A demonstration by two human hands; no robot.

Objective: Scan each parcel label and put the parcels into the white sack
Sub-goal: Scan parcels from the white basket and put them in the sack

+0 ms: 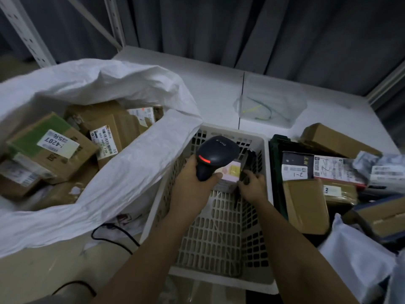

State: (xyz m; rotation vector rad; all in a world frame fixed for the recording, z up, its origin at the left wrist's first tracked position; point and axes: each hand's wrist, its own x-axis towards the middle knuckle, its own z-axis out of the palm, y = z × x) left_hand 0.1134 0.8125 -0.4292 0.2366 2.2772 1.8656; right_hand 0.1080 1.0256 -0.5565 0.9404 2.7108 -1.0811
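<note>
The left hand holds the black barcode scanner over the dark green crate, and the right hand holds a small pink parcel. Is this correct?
Not quite. In the head view, the left hand holds the black barcode scanner over the white perforated plastic basket, not the dark green crate beside it. The right hand does hold the small pink parcel.

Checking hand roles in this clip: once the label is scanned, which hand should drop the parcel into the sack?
Probably the right hand: its fingers already hold the small parcel, while the left hand grips the scanner.
</note>
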